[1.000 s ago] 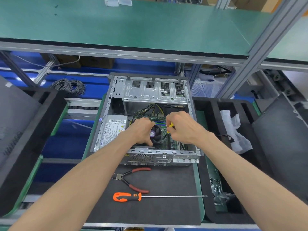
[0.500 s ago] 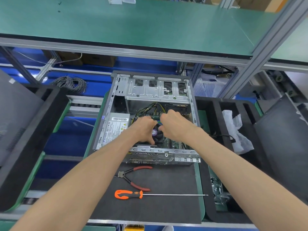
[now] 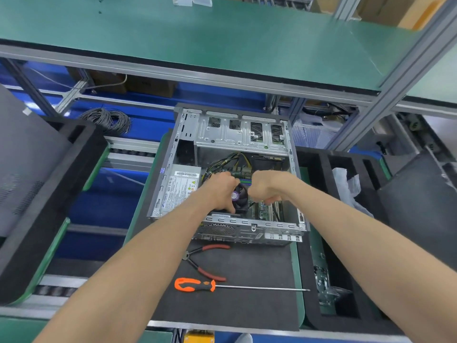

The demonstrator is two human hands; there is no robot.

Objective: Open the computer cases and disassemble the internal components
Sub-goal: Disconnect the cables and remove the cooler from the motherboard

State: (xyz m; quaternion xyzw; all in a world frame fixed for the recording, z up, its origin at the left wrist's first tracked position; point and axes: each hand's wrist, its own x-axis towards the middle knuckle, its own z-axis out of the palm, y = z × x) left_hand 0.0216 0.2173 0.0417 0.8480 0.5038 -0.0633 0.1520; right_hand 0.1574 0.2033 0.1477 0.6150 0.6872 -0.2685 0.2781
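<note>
While the open computer case [image 3: 235,174] lies on the dark mat, my left hand [image 3: 220,191] grips the cooler fan [image 3: 239,198] inside it. My right hand [image 3: 263,186] is curled just beside the fan; what it holds, I cannot tell.

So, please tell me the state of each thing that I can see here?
computer case: open, side panel off
CPU fan: mounted in the case
left hand: grips the fan
right hand: curled, beside the fan
screwdriver: lying unused
pliers: lying, handles spread
</note>
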